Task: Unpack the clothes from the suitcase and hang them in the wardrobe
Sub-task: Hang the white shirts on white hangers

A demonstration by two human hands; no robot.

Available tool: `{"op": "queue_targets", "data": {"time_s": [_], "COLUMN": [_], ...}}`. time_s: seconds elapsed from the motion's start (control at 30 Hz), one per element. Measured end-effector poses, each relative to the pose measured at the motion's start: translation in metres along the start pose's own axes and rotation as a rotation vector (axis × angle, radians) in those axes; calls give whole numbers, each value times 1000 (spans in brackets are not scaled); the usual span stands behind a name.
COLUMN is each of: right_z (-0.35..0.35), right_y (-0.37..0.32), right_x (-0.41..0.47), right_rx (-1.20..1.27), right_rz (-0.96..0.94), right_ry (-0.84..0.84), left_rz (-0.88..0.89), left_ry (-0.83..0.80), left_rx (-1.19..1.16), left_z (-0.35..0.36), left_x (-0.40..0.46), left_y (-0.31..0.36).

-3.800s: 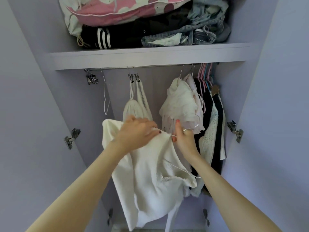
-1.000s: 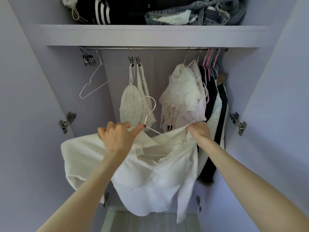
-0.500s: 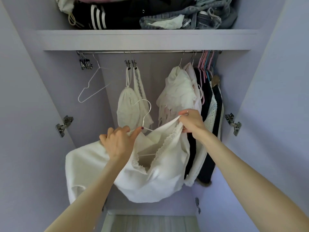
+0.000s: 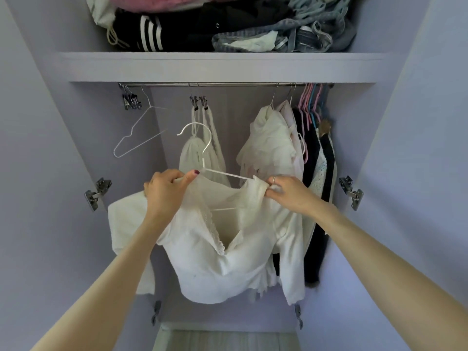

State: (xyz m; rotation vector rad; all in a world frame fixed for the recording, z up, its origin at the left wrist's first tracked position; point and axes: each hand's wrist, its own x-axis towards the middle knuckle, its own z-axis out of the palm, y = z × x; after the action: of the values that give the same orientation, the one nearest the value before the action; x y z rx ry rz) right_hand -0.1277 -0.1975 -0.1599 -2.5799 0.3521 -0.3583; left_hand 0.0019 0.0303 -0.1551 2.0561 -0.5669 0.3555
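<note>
Up close inside an open wardrobe, a person holds a white top [image 4: 228,252] at chest height below the rail [image 4: 228,84], partly threaded onto a white wire hanger [image 4: 202,158]. The left hand [image 4: 164,191] grips the hanger's left arm together with the top's shoulder, fingers and thumb curled round both. The right hand [image 4: 288,191], a ring on one finger, pinches the opposite shoulder of the top where the hanger's right arm enters the fabric. The hanger's hook stands free in the air, not yet on the rail.

The top looks light, thin and floppy; its sleeves and hem sag below the hands, and a lace-edged neckline gapes open. It would likely slide off a smooth wire arm, so the shoulder seams seem the best places to hold while seating it.

On the rail hang an empty wire hanger [image 4: 136,133] toward the left end, a white strappy garment [image 4: 202,158] on clips [image 4: 200,102] at the middle, and white and dark clothes [image 4: 291,158] bunched at the right end. The shelf [image 4: 220,65] above carries folded dark, striped, pink and denim items. Walls and doors are pale lilac, with metal hinges on both sides.
</note>
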Motion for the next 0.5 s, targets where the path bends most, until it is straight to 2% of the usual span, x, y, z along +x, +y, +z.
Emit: {"op": "queue_targets", "data": {"time_s": [0.1,0.17,0.23,0.33,0.43,0.5], "right_z": [5,3,-3,-12,-12,-12], "right_y": [-1,3,11,21,21,19], "right_x": [-1,0,2,4,6,8], "right_rx": [90,112,110,178,286,294], "right_rz": [-10,1,37,110,143,171], "right_ry": [184,275,321,331,378,428], "left_rz": [-13,-20,-21,-95,-70,-115], "left_ry": [-35,-39,-51,-90,-17,81], "left_rx": [-70,51,227,144,146,76], "left_z": [-7,-11,-13,-17,-17,-19], "left_x": [-2,-1,0,3,9,15], "left_y": [-11,-26,-45,-60,-60,-52]}}
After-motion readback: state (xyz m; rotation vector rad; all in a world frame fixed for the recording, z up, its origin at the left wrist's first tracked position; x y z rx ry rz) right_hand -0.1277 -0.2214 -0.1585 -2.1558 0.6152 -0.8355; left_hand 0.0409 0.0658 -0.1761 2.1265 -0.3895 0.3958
